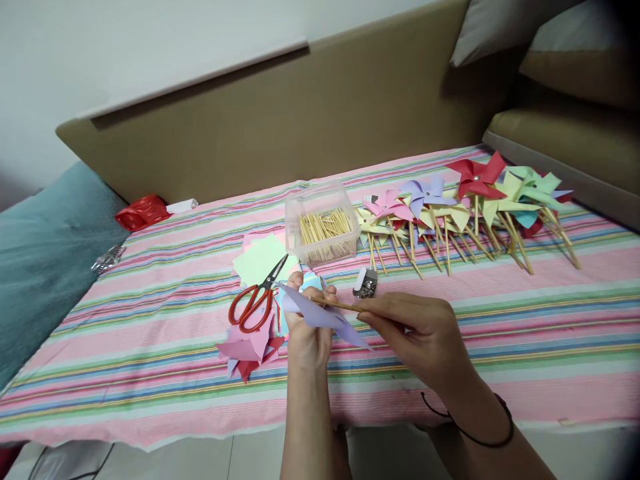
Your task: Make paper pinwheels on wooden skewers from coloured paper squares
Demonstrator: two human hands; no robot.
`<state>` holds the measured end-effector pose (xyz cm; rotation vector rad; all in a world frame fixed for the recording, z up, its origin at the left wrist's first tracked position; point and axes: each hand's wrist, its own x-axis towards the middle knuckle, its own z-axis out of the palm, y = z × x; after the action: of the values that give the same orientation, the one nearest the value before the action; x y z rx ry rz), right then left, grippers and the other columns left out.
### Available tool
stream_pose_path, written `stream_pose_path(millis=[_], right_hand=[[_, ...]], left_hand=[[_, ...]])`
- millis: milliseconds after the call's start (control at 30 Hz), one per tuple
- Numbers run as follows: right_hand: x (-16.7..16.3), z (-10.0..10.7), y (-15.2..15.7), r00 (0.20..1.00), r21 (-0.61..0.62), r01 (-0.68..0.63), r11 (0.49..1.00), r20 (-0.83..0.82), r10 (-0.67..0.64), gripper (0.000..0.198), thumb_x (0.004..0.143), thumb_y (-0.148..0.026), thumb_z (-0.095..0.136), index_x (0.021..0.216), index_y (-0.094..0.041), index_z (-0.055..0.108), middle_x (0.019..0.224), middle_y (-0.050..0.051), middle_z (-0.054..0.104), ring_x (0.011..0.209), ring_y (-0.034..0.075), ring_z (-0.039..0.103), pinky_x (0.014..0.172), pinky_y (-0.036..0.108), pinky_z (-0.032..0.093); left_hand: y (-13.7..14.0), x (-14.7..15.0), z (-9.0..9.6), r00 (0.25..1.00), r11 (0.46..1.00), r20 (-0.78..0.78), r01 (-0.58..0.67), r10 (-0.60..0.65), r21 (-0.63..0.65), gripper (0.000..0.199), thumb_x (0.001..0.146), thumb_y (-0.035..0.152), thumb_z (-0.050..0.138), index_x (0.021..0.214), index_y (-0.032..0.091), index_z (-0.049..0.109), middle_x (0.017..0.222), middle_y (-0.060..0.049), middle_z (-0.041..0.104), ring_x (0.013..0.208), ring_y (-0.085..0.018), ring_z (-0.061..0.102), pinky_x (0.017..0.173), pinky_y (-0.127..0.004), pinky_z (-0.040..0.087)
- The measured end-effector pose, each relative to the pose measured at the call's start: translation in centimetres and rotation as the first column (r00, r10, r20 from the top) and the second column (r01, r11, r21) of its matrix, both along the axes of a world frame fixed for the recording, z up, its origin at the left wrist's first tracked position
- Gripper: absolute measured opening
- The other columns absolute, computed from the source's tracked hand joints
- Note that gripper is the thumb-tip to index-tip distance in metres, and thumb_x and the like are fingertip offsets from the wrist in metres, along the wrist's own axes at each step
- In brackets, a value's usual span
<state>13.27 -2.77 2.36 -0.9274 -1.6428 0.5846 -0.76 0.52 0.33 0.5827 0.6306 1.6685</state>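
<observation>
A lavender paper pinwheel [320, 315] is held by my left hand [311, 340], its fingers closed behind and around the paper. My right hand [417, 327] pinches the end of a thin wooden stick [340, 305], whose other end reaches to the pinwheel by my left fingers. Whether stick and paper are joined is hidden. Left of my left hand lie scissors [255, 300] with orange-red handles, their blades resting on pale green paper sheets [265, 257]. Just beyond my hands is a small open box of metal pins [366, 285].
Behind my hands stands a clear plastic box [295, 230] of short wooden sticks [325, 228]. Several finished pinwheels [475, 179] lie in a row at the right. Pink and red cut papers [247, 347] lie at the left, a red plastic bag [143, 213] farther back, all on a striped cloth [170, 300].
</observation>
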Motion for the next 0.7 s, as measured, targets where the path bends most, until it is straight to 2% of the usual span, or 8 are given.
stream_pose_path(millis=[467, 700], right_hand=[[-0.14, 0.08, 0.01, 1.000, 0.027, 0.004, 1.000, 0.023, -0.004, 0.021, 0.083, -0.010, 0.061, 0.099, -0.018, 0.073, 0.062, 0.000, 0.063, 0.052, 0.011, 0.052, 0.049, 0.024, 0.041], [-0.28, 0.09, 0.03, 1.000, -0.008, 0.001, 1.000, -0.008, -0.001, 0.019, 0.084, -0.012, 0.061, 0.097, -0.020, 0.073, 0.071, 0.002, 0.071, 0.059, 0.012, 0.059, 0.055, 0.025, 0.046]], left_hand=[[-0.09, 0.38, 0.49, 0.998, 0.998, -0.002, -0.061, 0.061, -0.029, 0.055, 0.043, 0.033, 0.090, 0.087, 0.024, 0.058, 0.050, 0.013, 0.051, 0.047, -0.004, 0.055, 0.072, -0.023, 0.050], [-0.18, 0.39, 0.64, 1.000, 1.000, -0.023, -0.016, 0.016, -0.011, 0.052, 0.050, 0.035, 0.088, 0.087, 0.025, 0.054, 0.056, 0.013, 0.049, 0.050, -0.005, 0.056, 0.091, -0.033, 0.050]])
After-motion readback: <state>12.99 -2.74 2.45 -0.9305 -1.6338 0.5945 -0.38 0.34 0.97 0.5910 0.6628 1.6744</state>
